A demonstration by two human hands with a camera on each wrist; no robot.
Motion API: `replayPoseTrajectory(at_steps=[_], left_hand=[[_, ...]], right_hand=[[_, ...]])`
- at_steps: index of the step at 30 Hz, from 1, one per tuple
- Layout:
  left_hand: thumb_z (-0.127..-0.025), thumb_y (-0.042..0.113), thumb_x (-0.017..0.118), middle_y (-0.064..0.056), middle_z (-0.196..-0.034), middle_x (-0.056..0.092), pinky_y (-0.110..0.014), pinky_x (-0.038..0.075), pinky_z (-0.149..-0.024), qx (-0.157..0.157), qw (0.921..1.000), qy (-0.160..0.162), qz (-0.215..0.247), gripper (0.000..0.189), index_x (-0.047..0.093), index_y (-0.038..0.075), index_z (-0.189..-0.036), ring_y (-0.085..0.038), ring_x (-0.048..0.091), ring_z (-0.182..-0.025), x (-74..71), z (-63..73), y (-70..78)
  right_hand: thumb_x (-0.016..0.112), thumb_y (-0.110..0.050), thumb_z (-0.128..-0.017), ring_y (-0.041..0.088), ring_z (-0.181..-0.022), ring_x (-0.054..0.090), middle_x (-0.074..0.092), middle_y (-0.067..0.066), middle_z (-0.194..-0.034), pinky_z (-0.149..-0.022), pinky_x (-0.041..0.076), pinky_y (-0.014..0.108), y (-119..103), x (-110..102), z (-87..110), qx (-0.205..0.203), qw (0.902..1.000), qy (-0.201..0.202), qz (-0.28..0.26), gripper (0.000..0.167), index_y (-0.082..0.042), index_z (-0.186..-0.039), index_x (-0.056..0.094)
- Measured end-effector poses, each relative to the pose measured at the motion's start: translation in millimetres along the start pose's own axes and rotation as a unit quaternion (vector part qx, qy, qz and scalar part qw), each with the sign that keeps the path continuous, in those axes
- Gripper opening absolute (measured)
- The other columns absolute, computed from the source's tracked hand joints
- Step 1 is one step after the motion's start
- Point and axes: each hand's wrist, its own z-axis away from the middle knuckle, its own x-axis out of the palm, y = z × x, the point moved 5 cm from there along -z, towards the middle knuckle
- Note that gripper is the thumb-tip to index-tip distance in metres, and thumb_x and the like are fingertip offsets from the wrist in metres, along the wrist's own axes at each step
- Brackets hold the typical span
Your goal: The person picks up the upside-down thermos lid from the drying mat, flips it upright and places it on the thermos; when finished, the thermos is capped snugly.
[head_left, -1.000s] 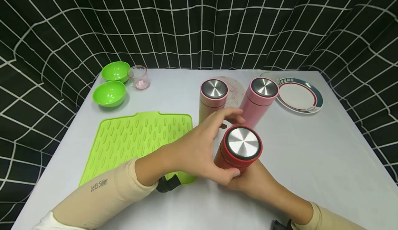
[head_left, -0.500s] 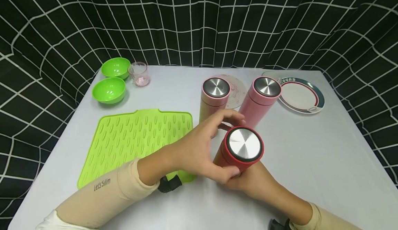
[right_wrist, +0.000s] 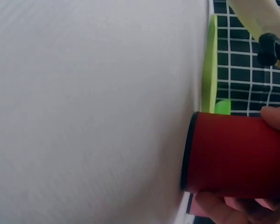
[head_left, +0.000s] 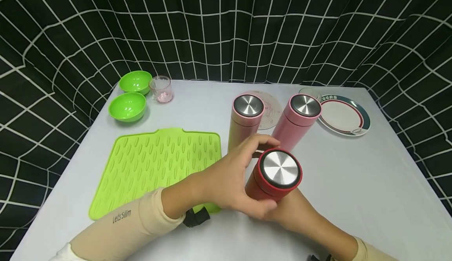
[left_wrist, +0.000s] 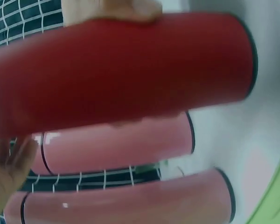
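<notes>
A red thermos flask [head_left: 263,186] with a shiny steel lid stands slightly tilted near the middle of the table. My left hand [head_left: 227,180] curls round its upper part, thumb on the near side and fingers behind. Lower down, my right hand [head_left: 293,210] grips the body; its fingers [right_wrist: 219,207] wrap under the red side in the right wrist view. Whether the dark base touches the cloth, I cannot tell. Just beyond stand two pink thermos flasks, a paler one [head_left: 243,129] on the left and a deeper pink one [head_left: 294,125] on the right.
A green ridged mat [head_left: 155,167] lies left of the flasks. Two green bowls [head_left: 128,108] and a glass cup [head_left: 161,90] are at the back left. Behind the pink flasks lie a patterned round disc [head_left: 270,110] and a rimmed plate [head_left: 344,115].
The head view shifts slightly, moving everything a little down and to the right by now. Both hands keep their hold on the red thermos flask, with no clear movement among the objects.
</notes>
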Motion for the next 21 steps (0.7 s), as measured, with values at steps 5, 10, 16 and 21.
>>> replayPoseTrajectory(at_steps=[5,10,16,21], left_hand=[[-0.069,0.018,0.085,0.003,-0.124,0.052,-0.029,0.043,-0.100,-0.001,0.9999,0.006,0.010,0.076,0.043,0.009,-0.131,-0.006,0.050,-0.115,1.6,0.9,-1.2],[-0.069,0.016,0.084,0.001,-0.125,0.051,-0.029,0.042,-0.101,0.011,0.9998,0.013,0.011,0.077,0.041,0.008,-0.132,-0.008,0.049,-0.117,0.4,0.1,2.5],[-0.066,0.019,0.084,0.002,-0.132,0.045,-0.029,0.039,-0.103,0.011,0.9993,0.025,-0.025,0.086,0.034,0.007,-0.135,-0.007,0.044,-0.122,0.6,1.2,8.6],[-0.068,0.016,0.081,0.002,-0.126,0.050,-0.026,0.041,-0.101,0.000,0.9999,0.007,-0.014,0.079,0.038,0.008,-0.134,-0.005,0.048,-0.116,1.9,-2.0,7.8]], right_hand=[[0.086,0.004,-0.065,0.012,-0.071,0.059,0.064,-0.009,-0.083,-0.063,0.051,0.029,1,0,0.3,0.005,0.9997,-0.010,-0.020,0.047,-0.024,-0.095,0.062],[0.087,0.000,-0.064,0.011,-0.073,0.059,0.064,-0.010,-0.085,-0.065,0.051,0.028,0,-2,-1.5,0.014,0.9999,-0.004,-0.006,0.047,-0.024,-0.096,0.062],[0.086,-0.003,-0.066,0.013,-0.080,0.060,0.064,-0.008,-0.091,-0.071,0.051,0.031,2,-3,0.9,0.029,0.9995,0.001,0.012,0.047,-0.022,-0.102,0.062],[0.088,-0.004,-0.064,0.013,-0.085,0.059,0.063,-0.009,-0.095,-0.075,0.051,0.030,1,-5,1.2,0.037,0.9990,0.010,0.023,0.053,-0.023,-0.105,0.060]])
